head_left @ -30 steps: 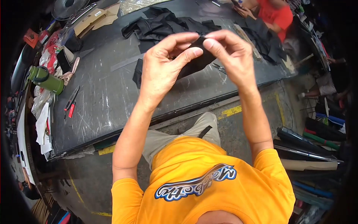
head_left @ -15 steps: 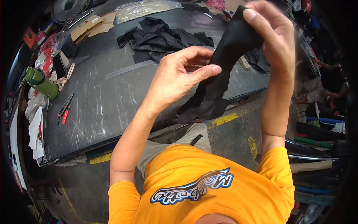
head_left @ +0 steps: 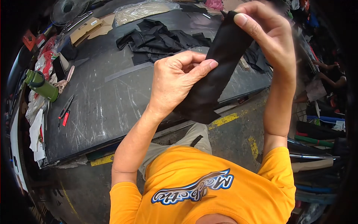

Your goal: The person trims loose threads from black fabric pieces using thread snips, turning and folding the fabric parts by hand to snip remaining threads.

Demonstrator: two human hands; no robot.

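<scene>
A long black cloth piece (head_left: 220, 59) hangs slantwise above the table's front edge, its top corner up at the right and its lower end near my knees. My right hand (head_left: 266, 33) pinches the top corner between thumb and fingers. Lower down, my left hand (head_left: 179, 76) grips the left edge of the cloth with thumb and bent fingers. Behind the hands, a crumpled heap of black cloth (head_left: 158, 39) lies on the dark table (head_left: 93, 100). More black cloth (head_left: 255, 58) shows past my right wrist.
A red-handled cutter (head_left: 66, 116) and a dark tool beside it lie on the table's left. Near the left edge are a green bottle (head_left: 43, 86) and a phone (head_left: 59, 68). Cardboard (head_left: 87, 30) and plastic-wrapped material (head_left: 143, 11) lie at the back. People are partly visible at far right.
Compared with a second ago, my hands have moved apart, the right one up and to the right. The cloth between them is stretched out and now hangs flatter than half a second ago.
</scene>
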